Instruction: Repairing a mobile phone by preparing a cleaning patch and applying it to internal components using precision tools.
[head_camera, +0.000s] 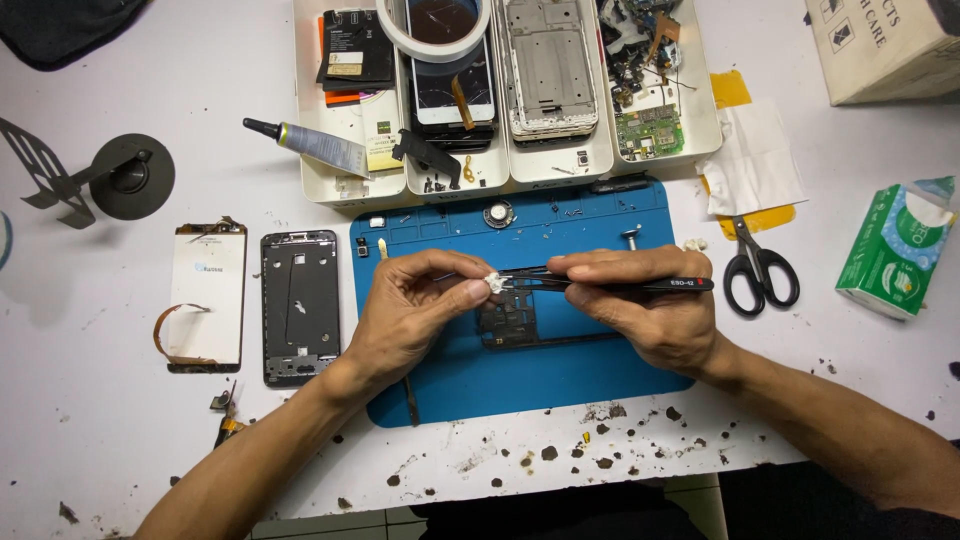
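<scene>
Two hands meet over the blue mat (520, 385): left hand (415, 305) pinches a small white wad (494, 284), right hand (650, 300) squeezes black tweezers (600, 283) onto it. Looks like cleaning mid-step; next move probably needs a gentle, steady pull.

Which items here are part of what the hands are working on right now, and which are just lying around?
In use:
- left hand pinching a small white wad
- right hand holding black tweezers, tips at the wad
- dark phone frame under the hands
- blue mat

Lying about:
- scissors
- glue tube
- tape roll
- tissue pack
- white screen panel
- black frame
- white trays of parts
</scene>
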